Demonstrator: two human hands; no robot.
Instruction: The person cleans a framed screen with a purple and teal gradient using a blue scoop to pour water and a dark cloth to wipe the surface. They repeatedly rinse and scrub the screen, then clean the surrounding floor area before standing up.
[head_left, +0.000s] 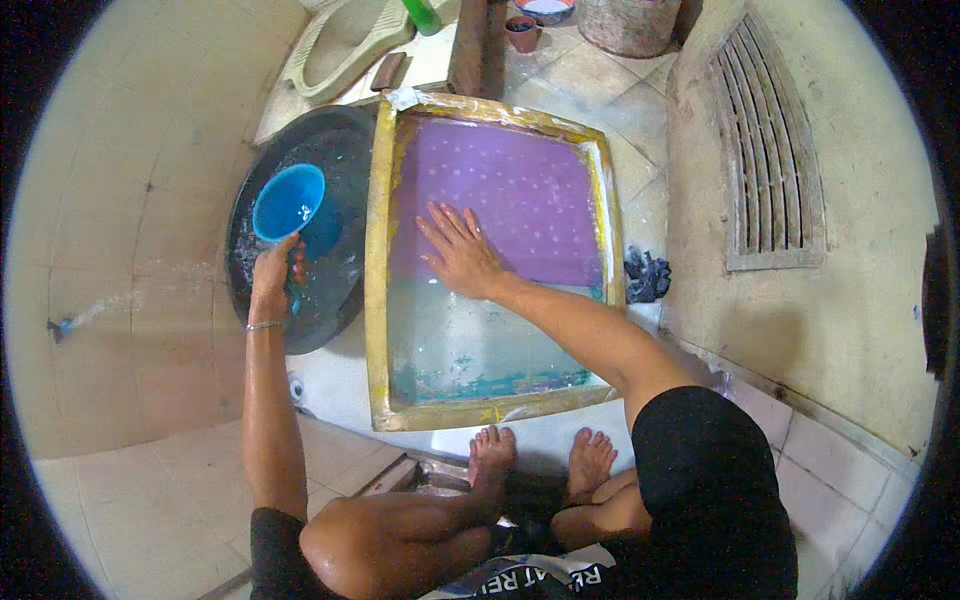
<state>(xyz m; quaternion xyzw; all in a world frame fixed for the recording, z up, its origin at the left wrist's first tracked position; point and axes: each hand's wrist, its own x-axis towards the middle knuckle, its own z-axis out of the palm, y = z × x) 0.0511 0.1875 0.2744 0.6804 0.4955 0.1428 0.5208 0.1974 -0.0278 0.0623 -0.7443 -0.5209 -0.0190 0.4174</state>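
Note:
A wooden-framed printing screen (381, 300) lies before me, its mesh purple with small pale stars in the far part and grey-green nearer my feet. My right hand (463, 255) rests with spread fingers on the mesh, near where the two colours meet. To the left, my left hand (277, 271) grips the handle of a blue plastic water dipper (289, 202), which is over a large black basin (251, 300). The dipper's open mouth shows a wet, shiny inside; how much water it holds I cannot tell.
Beyond the basin is a squat toilet (322, 82) on a raised tiled step, with a green object (422, 16) on it. A brown pot (522, 34) and a large bucket (628, 26) stand farther back. Crumpled black plastic (646, 276) lies right of the frame, by the wall.

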